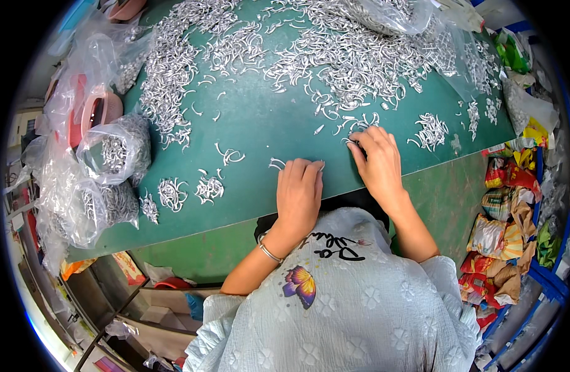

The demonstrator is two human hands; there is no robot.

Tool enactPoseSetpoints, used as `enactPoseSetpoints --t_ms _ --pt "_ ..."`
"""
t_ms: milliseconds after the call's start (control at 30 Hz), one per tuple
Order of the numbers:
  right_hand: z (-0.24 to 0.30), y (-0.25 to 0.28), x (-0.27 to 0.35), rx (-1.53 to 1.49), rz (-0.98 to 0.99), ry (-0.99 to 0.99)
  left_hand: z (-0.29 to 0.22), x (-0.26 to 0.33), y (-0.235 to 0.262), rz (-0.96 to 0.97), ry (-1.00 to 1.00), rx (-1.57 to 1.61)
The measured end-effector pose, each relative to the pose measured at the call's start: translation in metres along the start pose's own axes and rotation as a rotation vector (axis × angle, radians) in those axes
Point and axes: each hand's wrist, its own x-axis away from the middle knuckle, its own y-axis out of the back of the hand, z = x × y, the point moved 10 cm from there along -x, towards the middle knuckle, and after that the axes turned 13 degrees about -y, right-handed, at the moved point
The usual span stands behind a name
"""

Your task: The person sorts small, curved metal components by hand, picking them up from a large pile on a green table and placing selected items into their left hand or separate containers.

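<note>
Pale shirt point(359, 310) cut off below, left hand point(300, 189) with fingers curled together beside curved silvery pieces point(276, 163), right hand point(380, 159) with thumb and fingers narrowly parted at others, either one's hold hidden, impossible to tell, larger heap point(353, 62) beyond on green table point(254, 115), partly under cloudy plastic point(384, 18)

Two hands point(299, 189) point(379, 162) (one bracelet point(270, 253)), one table point(251, 121)

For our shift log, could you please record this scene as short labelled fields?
Surface: green tabletop
Left hand: back upward, fingertips by curved silvery pieces
Right hand: fingertips at a silvery cluster
Far side: large spread heap of similar pieces
Left side: clear plastic bags holding pieces; pink plastic basket
Right of hands: small pile
</note>
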Motion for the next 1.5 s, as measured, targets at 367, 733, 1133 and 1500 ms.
enactPoseSetpoints --t_ms 367,733,1133,1500 --pt "0.003 0.004 0.004 -0.150 0.079 0.013 0.002 0.003 0.003 -0.028 0.008 0.004" --pt "-0.024 0.021 -0.032 -0.240 -0.002 -0.094 -0.002 0.001 0.002 -0.028 -0.018 0.018" --pt "-0.008 -0.012 -0.047 0.176 0.148 -0.020 -0.001 -0.002 -0.002 -0.025 -0.020 0.034" --pt "-0.005 0.028 -0.032 -0.229 0.171 -0.119 0.001 0.001 -0.002 -0.042 -0.030 0.075"
